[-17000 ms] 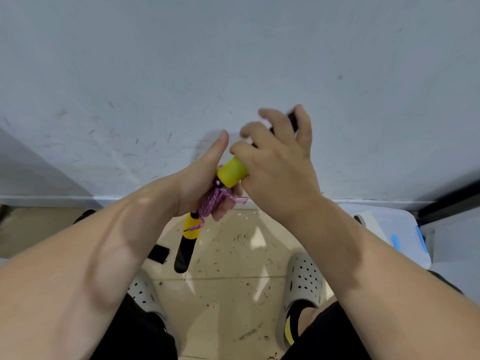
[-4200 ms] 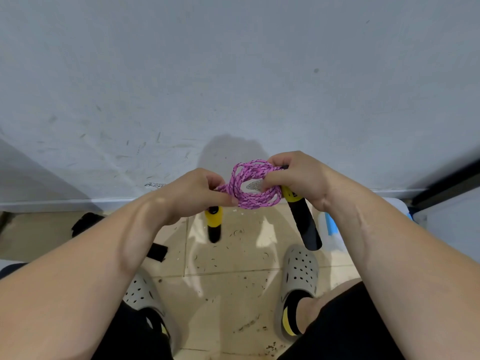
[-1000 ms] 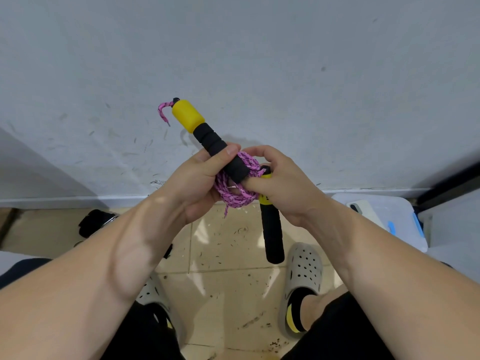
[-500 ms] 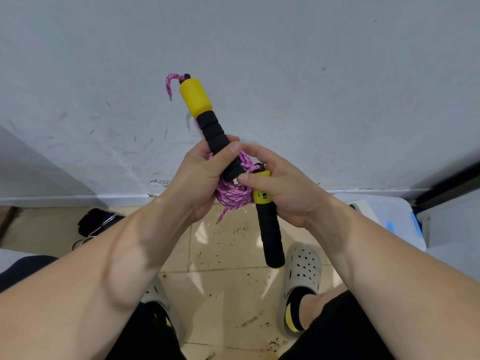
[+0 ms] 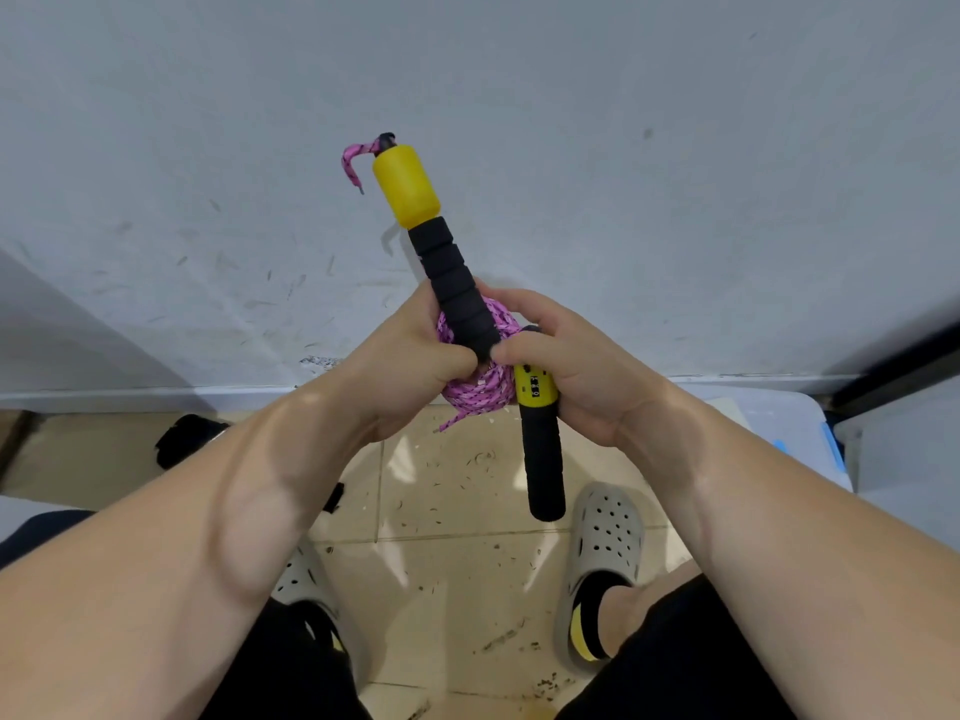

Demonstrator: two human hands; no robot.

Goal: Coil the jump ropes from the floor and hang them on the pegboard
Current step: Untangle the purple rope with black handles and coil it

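Rope (image 5: 475,394) sits bunched in a tight pink coil right inside our grip, held up in front of the wall (image 5: 208,148) and off the floor (image 5: 457,511). Our left hand (image 5: 405,366) is curled round one side of the coil with the thumb pressed across it. Our right hand (image 5: 582,376) is wrapped round the other side, thumb tip at the foot of the upper handle (image 5: 447,272). Both hands are clamped on, and neither has anything slack in it.

Why this hold? We'd say the squeeze stops the turns from springing apart. The upper handle pokes up out of the top of the grip, and it looks threaded through the coil's middle to lock it. The lower handle (image 5: 543,459) hangs straight down below the grip, its yellow end tucked against our right palm, so its weight just dangles.

Now the look of it: braided pink cord flecked with white, several turns packed close. One short tail pokes out under the grip and another curls from the cap high above it. The handles are black ribbed foam with yellow ends. There's no pegboard in sight yet, so by our reckoning hanging comes later.
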